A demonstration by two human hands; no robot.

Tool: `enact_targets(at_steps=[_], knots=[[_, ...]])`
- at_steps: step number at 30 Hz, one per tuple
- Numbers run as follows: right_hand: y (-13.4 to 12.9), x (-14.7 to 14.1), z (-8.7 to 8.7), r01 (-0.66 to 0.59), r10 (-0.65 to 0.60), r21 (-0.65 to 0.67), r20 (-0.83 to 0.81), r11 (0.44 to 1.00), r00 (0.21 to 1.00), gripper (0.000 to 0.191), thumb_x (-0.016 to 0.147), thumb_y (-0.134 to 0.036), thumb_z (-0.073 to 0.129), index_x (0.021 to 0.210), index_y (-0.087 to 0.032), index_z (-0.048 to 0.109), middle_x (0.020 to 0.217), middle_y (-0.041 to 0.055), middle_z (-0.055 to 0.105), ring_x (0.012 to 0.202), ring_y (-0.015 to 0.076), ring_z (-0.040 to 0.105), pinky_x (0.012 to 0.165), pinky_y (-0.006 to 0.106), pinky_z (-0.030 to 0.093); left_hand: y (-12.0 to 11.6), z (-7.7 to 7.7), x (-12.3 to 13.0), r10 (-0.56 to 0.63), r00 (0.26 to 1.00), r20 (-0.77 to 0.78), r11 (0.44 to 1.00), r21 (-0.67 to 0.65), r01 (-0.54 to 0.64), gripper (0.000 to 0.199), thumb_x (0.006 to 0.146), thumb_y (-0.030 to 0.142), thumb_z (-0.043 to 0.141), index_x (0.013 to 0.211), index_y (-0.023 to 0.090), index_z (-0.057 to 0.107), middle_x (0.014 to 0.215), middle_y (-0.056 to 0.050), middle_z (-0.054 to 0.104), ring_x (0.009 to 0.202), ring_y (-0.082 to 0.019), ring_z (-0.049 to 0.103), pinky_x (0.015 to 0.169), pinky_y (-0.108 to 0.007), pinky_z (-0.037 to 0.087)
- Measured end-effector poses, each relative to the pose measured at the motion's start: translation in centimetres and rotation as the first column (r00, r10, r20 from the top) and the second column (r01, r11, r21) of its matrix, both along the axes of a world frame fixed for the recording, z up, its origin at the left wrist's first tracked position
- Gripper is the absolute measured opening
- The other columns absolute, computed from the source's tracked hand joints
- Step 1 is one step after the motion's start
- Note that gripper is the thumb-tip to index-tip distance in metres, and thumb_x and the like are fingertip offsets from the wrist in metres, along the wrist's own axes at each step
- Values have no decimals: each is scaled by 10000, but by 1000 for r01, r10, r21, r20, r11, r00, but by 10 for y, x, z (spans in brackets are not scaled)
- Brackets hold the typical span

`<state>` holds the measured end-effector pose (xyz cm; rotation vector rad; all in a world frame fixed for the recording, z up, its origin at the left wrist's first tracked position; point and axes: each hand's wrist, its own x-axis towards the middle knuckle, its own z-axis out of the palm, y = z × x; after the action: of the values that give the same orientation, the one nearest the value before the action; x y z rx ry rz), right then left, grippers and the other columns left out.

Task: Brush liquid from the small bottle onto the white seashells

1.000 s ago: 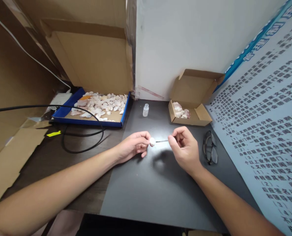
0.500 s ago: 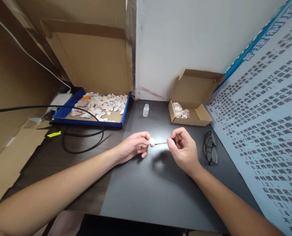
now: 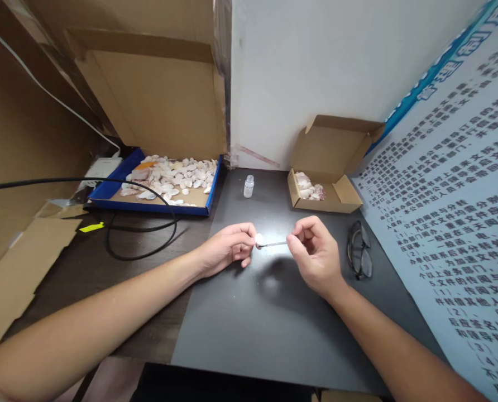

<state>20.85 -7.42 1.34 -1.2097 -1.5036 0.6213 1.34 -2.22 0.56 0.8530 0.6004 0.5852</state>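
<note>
Between thumb and fingertips, my left hand [image 3: 230,247] pinches a small whitish seashell [image 3: 259,239] just above the dark mat. Facing it, my right hand [image 3: 314,251] is closed on a thin metal tool [image 3: 274,243], whose exact kind I cannot make out. The tool's tip meets the lower edge of the shell; its grip end is hidden in my fingers. Beyond my hands, a small clear glass vial [image 3: 248,187] with whitish contents stands upright.
A blue-edged box [image 3: 157,209] full of shells lies back left, with a looped black cable [image 3: 142,258] before it. At the back right is a smaller open cardboard box [image 3: 328,205] holding shells. Glasses [image 3: 360,254] lie right, beside a printed poster [image 3: 454,184].
The shell has turned slightly in my left fingers, and the tool's tip has shifted a little towards its lower left edge. My right hand has moved very slightly right.
</note>
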Motion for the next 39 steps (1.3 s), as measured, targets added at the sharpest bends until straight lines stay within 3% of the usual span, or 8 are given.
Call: enact_targets(at_steps=[12, 16, 20, 23, 29, 35, 39], knots=[[1, -1, 1, 32, -32, 5, 34, 999, 999, 150, 821, -187, 604, 781, -229, 465, 550, -99, 344, 445, 78, 308, 444, 227, 262, 0, 1, 1, 11, 1000, -8, 1000, 7, -10, 140, 699, 177, 672, 741, 154, 541, 676, 18, 572, 462, -39, 342, 489, -216, 417], [1, -2, 1, -12, 11, 21, 24, 1000, 1000, 125, 838, -200, 597, 804, -227, 479, 560, -90, 381, 459, 84, 357, 451, 222, 295, -1, 2, 1, 4, 1000, -9, 1000, 11, -4, 148, 698, 181, 677, 731, 154, 535, 637, 28, 550, 458, -40, 327, 484, -212, 412], [1, -2, -1, 15, -16, 21, 62, 1000, 998, 149, 837, -194, 597, 783, -229, 463, 550, -100, 343, 440, 77, 305, 426, 217, 263, -1, 1, 1, 3, 1000, -5, 1000, 14, -3, 152, 700, 184, 679, 728, 159, 532, 556, 56, 487, 451, -49, 316, 477, -208, 409], [1, -1, -2, -29, 28, 27, 26, 999, 999, 117, 867, -220, 576, 815, -230, 472, 571, -86, 396, 464, 89, 374, 447, 216, 315, 0, 0, 1, 2, 1000, -5, 1000, 18, -1, 146, 698, 184, 675, 728, 160, 534, 542, 65, 460, 450, -49, 316, 476, -206, 409], [1, -1, -2, 16, -25, 72, 121, 997, 992, 138, 849, -185, 596, 799, -225, 474, 558, -98, 357, 450, 76, 343, 449, 209, 300, 1, -1, 1, 8, 1000, -1, 1000, 17, -8, 144, 680, 177, 671, 738, 149, 542, 730, 4, 605, 458, -34, 346, 475, -214, 422], [0, -1, 0, -54, 44, 104, 94, 993, 995, 99, 880, -199, 559, 831, -225, 477, 582, -85, 411, 470, 82, 399, 458, 201, 334, 0, -2, 0, 3, 1000, -9, 999, 35, -2, 133, 692, 180, 666, 745, 150, 548, 653, 29, 547, 454, -39, 342, 480, -212, 414], [-1, -3, 1, -9, -10, 131, 143, 991, 990, 146, 851, -165, 577, 791, -226, 459, 554, -105, 341, 434, 68, 332, 429, 193, 294, 0, -1, 0, -4, 1000, -14, 999, 36, 5, 140, 687, 181, 672, 745, 148, 549, 674, 21, 569, 456, -38, 342, 482, -213, 414]])
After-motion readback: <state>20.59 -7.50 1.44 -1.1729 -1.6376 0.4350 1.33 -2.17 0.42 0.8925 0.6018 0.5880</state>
